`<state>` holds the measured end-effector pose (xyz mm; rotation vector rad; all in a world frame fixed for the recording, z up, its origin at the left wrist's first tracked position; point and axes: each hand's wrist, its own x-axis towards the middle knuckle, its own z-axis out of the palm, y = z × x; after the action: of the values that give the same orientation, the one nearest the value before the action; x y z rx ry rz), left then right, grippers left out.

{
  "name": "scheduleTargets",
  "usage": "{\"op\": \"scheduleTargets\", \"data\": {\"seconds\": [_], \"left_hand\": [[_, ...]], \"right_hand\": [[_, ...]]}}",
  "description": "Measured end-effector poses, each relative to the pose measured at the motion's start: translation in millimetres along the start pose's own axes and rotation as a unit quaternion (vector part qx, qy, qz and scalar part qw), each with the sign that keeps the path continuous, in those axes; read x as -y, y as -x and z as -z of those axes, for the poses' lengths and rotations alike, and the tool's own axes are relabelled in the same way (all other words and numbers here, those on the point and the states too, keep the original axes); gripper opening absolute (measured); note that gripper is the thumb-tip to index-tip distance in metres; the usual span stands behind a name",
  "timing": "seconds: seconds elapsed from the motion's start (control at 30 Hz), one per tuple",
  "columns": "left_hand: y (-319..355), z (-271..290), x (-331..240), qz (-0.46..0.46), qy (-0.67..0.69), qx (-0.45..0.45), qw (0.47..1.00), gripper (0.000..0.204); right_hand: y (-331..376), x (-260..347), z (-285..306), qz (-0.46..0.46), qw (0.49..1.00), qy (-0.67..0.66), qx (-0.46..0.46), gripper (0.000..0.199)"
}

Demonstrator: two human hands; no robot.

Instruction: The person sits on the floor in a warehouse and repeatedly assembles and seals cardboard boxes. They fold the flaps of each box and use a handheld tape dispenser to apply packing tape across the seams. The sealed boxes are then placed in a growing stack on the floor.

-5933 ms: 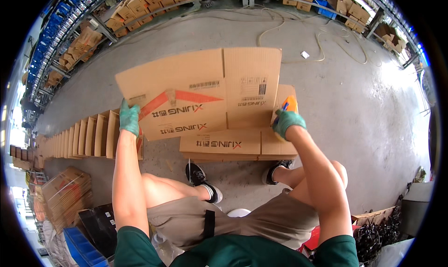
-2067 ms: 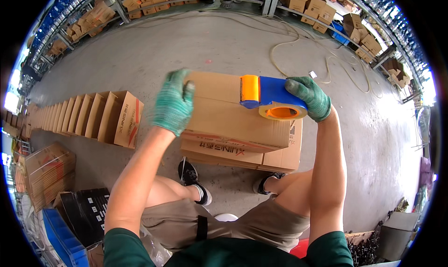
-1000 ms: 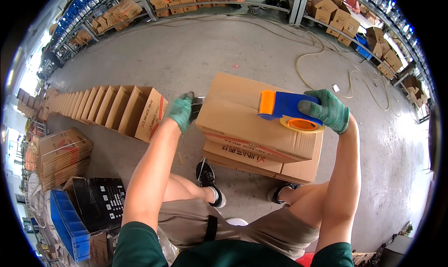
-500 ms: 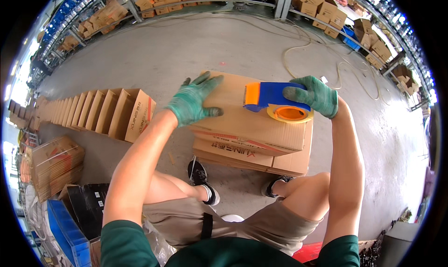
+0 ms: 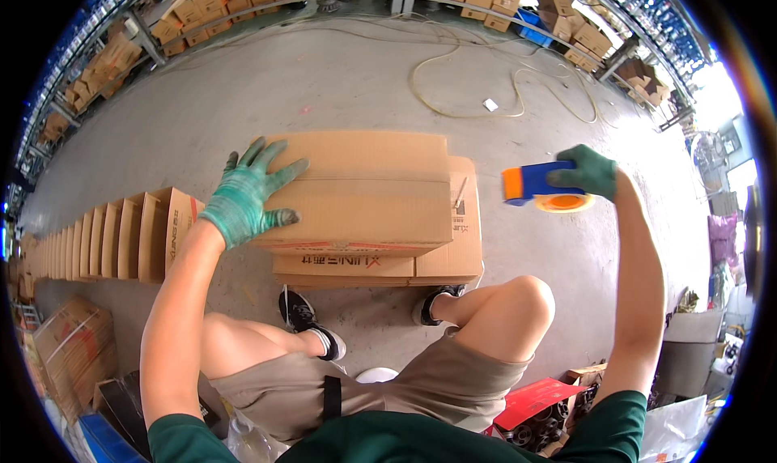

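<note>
A closed cardboard box (image 5: 364,192) lies in front of me on top of a stack of flattened cartons (image 5: 461,261), with a tape seam across its top. My left hand (image 5: 247,194), in a green glove, rests flat on the box's left end with fingers spread. My right hand (image 5: 589,172), also gloved, holds a blue and orange tape dispenser (image 5: 538,185) up in the air to the right of the box, clear of it.
A row of folded cartons (image 5: 113,236) stands on edge along the left. Shelves with boxes (image 5: 202,10) run along the far wall. A cable (image 5: 461,99) loops over the concrete floor. More cartons (image 5: 69,358) and a red box (image 5: 538,398) sit beside my legs.
The right hand has carried the tape dispenser off the box top to the right. The left hand has slid to the box's left end and flattened. The box now lies level.
</note>
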<state>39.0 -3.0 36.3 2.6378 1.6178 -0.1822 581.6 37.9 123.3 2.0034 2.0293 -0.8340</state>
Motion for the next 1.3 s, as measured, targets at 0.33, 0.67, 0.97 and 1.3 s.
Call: {"op": "scheduleTargets", "data": {"seconds": [0.33,0.67,0.97,1.3], "left_hand": [[-35,2,-55,0.019,-0.084,0.009,0.996,0.072],[-144,44,-196,-0.286,-0.008,0.082,0.955,0.041],[-131,48,-180,-0.231,-0.044,0.105,0.966,0.059],[-136,4,-177,-0.228,0.082,-0.076,0.967,0.050]], "right_hand": [[-40,55,-88,0.077,0.995,-0.048,0.042,0.054],[-2,99,-94,0.118,0.983,0.138,0.033,0.045],[-12,106,-146,0.210,0.954,0.212,-0.017,0.030],[-127,35,-293,-0.003,0.634,-0.773,0.003,0.039]]}}
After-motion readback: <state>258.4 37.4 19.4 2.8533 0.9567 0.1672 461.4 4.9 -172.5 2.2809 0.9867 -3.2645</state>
